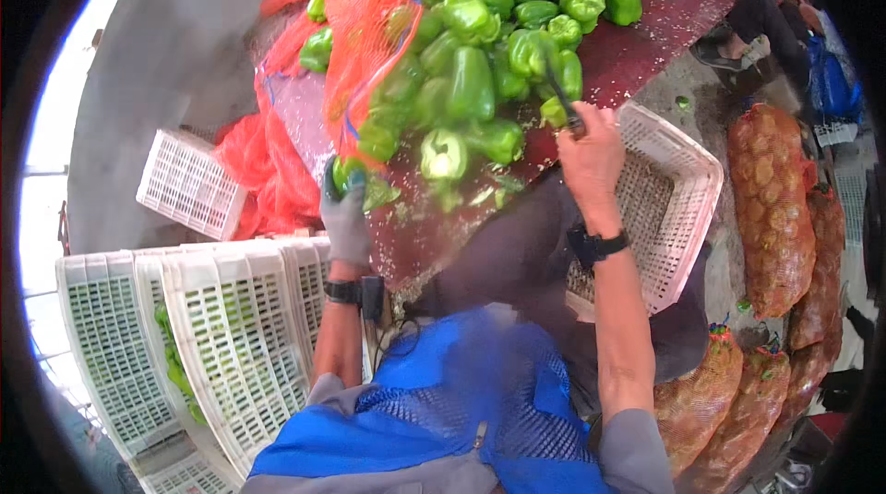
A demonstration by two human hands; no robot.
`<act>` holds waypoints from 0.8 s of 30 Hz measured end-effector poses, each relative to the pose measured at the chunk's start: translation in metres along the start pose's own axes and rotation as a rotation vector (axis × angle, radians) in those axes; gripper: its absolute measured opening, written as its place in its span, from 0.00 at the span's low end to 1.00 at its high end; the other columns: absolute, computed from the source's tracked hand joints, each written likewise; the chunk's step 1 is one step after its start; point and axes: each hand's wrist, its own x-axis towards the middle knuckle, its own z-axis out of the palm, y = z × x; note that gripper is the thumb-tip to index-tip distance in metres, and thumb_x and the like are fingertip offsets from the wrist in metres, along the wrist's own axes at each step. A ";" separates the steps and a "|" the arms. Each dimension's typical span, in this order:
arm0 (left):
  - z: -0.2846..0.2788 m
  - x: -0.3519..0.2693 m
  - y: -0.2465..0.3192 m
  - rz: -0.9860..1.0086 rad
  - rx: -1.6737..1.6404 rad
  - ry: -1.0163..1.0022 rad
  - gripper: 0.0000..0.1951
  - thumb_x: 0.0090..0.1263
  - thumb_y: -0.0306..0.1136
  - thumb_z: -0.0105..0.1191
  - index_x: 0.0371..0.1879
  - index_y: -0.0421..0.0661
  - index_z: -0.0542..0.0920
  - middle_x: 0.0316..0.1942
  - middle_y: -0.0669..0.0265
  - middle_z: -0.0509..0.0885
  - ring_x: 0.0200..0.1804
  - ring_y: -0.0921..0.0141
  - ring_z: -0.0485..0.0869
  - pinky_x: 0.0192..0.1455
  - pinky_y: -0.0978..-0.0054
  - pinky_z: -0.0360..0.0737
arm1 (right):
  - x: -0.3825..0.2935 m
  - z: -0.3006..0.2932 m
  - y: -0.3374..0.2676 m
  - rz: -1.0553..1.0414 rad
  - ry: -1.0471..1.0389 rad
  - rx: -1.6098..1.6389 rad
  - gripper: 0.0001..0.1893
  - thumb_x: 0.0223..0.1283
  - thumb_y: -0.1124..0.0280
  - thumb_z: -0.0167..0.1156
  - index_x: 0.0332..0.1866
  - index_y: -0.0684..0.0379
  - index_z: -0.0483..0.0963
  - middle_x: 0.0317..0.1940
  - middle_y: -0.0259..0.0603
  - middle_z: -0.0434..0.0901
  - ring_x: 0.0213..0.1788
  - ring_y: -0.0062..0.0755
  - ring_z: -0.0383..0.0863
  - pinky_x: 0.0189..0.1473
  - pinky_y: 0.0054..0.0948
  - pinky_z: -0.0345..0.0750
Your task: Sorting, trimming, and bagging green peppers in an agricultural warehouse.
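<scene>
My left hand (347, 217), in a grey glove with dark fingertips, holds a green bell pepper (344, 174) at the near left edge of the dark red tabletop (415, 238). Bare, my right hand (594, 148) grips the dark handle of a knife (569, 109), its blade blurred against the pepper pile. The heap of green bell peppers (472, 82) spreads across the table ahead of both hands. Over its left part lies a red mesh bag (367, 16). A cut pepper (444, 155) shows its pale inside between my hands, with leafy scraps (484, 196) nearby.
A white plastic basket (682, 217) rests by my right forearm. White crates (235, 328) stand at lower left, some with green produce inside; another white crate (190, 182) lies beyond. Filled mesh sacks (772, 217) line the right side. Another person's leg (754, 16) shows at upper right.
</scene>
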 end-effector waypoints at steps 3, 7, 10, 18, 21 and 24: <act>0.017 -0.015 0.013 -0.391 -0.891 -0.175 0.24 0.82 0.46 0.59 0.71 0.48 0.77 0.61 0.61 0.86 0.60 0.57 0.87 0.64 0.53 0.85 | -0.014 -0.004 0.004 0.181 0.094 0.350 0.19 0.58 0.79 0.67 0.56 0.59 0.83 0.38 0.40 0.84 0.39 0.35 0.86 0.46 0.33 0.83; 0.044 -0.043 0.028 -0.375 -0.893 -0.289 0.27 0.81 0.53 0.58 0.72 0.52 0.76 0.68 0.59 0.82 0.70 0.53 0.81 0.72 0.50 0.80 | -0.042 -0.026 -0.046 0.654 -0.042 0.948 0.18 0.63 0.76 0.70 0.57 0.62 0.77 0.36 0.31 0.81 0.27 0.17 0.77 0.23 0.20 0.73; 0.067 -0.055 0.035 -0.087 -0.234 -0.401 0.26 0.81 0.50 0.58 0.72 0.50 0.76 0.70 0.61 0.81 0.71 0.58 0.79 0.75 0.55 0.77 | -0.063 -0.029 -0.060 0.738 -0.103 1.103 0.14 0.61 0.77 0.70 0.50 0.59 0.76 0.35 0.31 0.81 0.22 0.15 0.74 0.17 0.18 0.66; 0.061 -0.101 0.060 -0.138 -0.438 -0.295 0.28 0.81 0.38 0.61 0.76 0.41 0.73 0.67 0.63 0.80 0.64 0.69 0.82 0.69 0.68 0.81 | -0.103 -0.022 -0.069 0.753 -0.119 1.175 0.13 0.62 0.75 0.68 0.52 0.58 0.80 0.36 0.30 0.84 0.24 0.14 0.76 0.18 0.17 0.67; 0.057 -0.113 0.073 0.062 -0.079 -0.184 0.29 0.74 0.27 0.65 0.74 0.40 0.75 0.69 0.63 0.80 0.66 0.71 0.81 0.69 0.71 0.79 | -0.110 -0.018 -0.075 0.752 -0.138 1.094 0.13 0.64 0.75 0.67 0.52 0.57 0.81 0.36 0.29 0.84 0.25 0.13 0.77 0.18 0.17 0.68; 0.049 -0.116 0.060 0.285 0.000 -0.305 0.31 0.73 0.30 0.69 0.74 0.40 0.76 0.68 0.64 0.81 0.67 0.72 0.80 0.69 0.72 0.79 | -0.117 -0.015 -0.076 0.716 -0.171 1.137 0.14 0.64 0.74 0.66 0.54 0.59 0.81 0.37 0.29 0.85 0.30 0.17 0.82 0.26 0.20 0.76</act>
